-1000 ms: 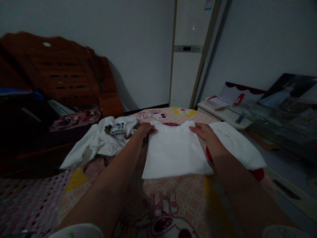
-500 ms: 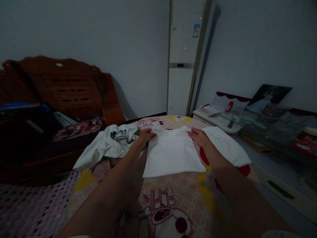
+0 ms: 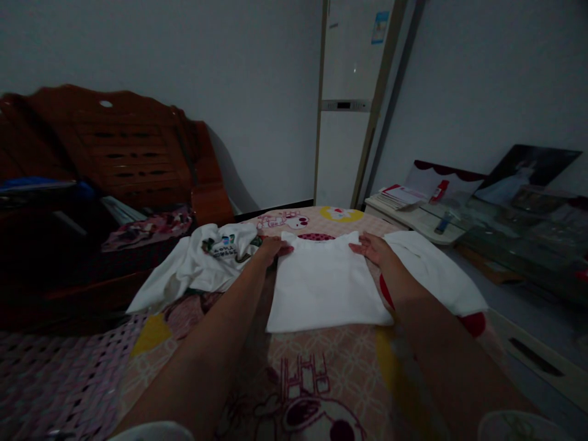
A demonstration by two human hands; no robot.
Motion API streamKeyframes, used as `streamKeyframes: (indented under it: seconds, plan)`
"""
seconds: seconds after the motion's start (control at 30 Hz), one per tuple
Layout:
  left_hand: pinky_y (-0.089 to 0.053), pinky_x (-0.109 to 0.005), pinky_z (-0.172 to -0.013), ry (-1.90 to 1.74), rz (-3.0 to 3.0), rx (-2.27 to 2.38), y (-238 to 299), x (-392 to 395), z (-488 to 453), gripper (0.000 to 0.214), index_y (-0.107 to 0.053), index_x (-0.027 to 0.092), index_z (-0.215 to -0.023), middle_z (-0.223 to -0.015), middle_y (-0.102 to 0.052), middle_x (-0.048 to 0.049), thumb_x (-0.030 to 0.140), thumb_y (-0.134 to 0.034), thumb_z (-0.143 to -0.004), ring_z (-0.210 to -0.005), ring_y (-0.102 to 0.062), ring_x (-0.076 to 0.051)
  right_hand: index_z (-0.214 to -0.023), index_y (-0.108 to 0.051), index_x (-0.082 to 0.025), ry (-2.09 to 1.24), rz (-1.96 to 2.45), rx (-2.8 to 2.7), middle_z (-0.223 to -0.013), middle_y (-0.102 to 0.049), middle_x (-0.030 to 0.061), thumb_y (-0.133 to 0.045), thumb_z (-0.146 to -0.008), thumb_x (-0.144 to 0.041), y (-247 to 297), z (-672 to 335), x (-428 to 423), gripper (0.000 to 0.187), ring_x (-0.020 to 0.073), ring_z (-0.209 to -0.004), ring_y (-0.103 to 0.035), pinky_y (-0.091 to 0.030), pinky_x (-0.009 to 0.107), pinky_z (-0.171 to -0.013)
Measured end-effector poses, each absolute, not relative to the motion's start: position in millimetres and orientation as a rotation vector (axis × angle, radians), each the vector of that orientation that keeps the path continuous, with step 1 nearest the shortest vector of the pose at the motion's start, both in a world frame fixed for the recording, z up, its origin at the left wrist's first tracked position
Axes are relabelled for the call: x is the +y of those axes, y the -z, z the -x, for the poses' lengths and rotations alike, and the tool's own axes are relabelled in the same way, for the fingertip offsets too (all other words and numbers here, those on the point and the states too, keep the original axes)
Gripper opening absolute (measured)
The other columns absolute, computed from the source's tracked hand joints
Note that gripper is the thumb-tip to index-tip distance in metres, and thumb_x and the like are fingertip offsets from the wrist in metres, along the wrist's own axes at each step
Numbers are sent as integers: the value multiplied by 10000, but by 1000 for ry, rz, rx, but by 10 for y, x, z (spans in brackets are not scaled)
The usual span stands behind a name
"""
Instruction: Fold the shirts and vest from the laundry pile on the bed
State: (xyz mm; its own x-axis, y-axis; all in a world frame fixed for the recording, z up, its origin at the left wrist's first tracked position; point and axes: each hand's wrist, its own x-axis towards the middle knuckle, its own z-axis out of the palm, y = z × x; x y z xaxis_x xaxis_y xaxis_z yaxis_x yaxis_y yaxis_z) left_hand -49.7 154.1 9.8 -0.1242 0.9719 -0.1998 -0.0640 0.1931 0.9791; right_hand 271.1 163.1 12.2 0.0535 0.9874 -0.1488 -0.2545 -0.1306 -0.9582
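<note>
White fabric forms the folded shirt (image 3: 328, 282), which lies flat at the centre of the frame, neckline toward the top and hem toward the bottom. My left hand (image 3: 275, 247) grasps the shirt's upper left corner; my right hand (image 3: 373, 247) grasps the upper right corner, with the thumb on the upper face. The shirt rests on a peach patterned cover (image 3: 342, 355) printed with yellow, red and purple-outlined figures. Left of centre, near my left hand, a crumpled white garment (image 3: 215, 260) with printed lettering lies on the same cover. Right of centre, alongside my right forearm (image 3: 427, 312), is a plain white cloth (image 3: 436, 272). Lower left: a pink woven surface (image 3: 68, 380). Upper left: a carved wooden bench (image 3: 124, 147). Upper centre: a tall white unit (image 3: 342, 159) fitted with a dark display (image 3: 343, 105). Right of frame: a pale stand (image 3: 425, 224) carrying stacked papers (image 3: 399, 197), a red item (image 3: 440, 191) and, farther right, a dark picture (image 3: 528, 174), tilted.
</note>
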Motion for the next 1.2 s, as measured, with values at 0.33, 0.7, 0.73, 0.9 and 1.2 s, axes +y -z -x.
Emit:
streamKeyframes:
  seconds: [0.33,0.7,0.73,0.9,1.2]
  plan:
    - [-592,-271,-655,-1301,-898,1145,-462,1066,584,232,-618,125,-951,-844,-673,-51,347,-615,-882,-639,-662,-126,-807,-582,-174,-1457,1121,-825,-695,-676,42,-472,-952,-253,-447,-2903,1073,198,180,-654,-705,-589,308,-667]
    - [-480,-217,-548,-701,-1174,1161,-208,165,874,373,-732,132,-780,-778,-707,-65,496,-730,-698,-604,-587,-120,-794,-695,-131,-1490,1270,-1277,-737,-716,77,-724,-724,-376,-92,-3155,275,257,142,-556,-617,-506,240,-505]
    - [-478,-217,-563,-697,-1193,1156,-194,149,875,381,-735,135,-784,-813,-710,-67,500,-744,-676,-621,-587,-117,-797,-697,-129,-1470,1275,-1268,-743,-717,78,-720,-724,-380,-56,-3150,267,262,134,-553,-611,-495,229,-499]
    - [-448,-223,-563,-729,-1252,1168,-252,138,850,352,-735,139,-783,-755,-686,-41,394,-815,-555,-596,-547,-105,-764,-691,-142,-1393,1242,-1215,-669,-688,41,-708,-715,-386,-12,-3145,272,250,118,-541,-597,-479,211,-500]
    - [-362,-204,-448,-876,-1570,1531,-247,370,1030,241,-690,148,-823,-561,-605,5,325,-623,-675,-491,-522,-123,-641,-645,-136,-1207,1487,-1435,-472,-614,24,-664,-690,-440,-67,-3124,261,309,86,-309,-447,-264,189,-295]
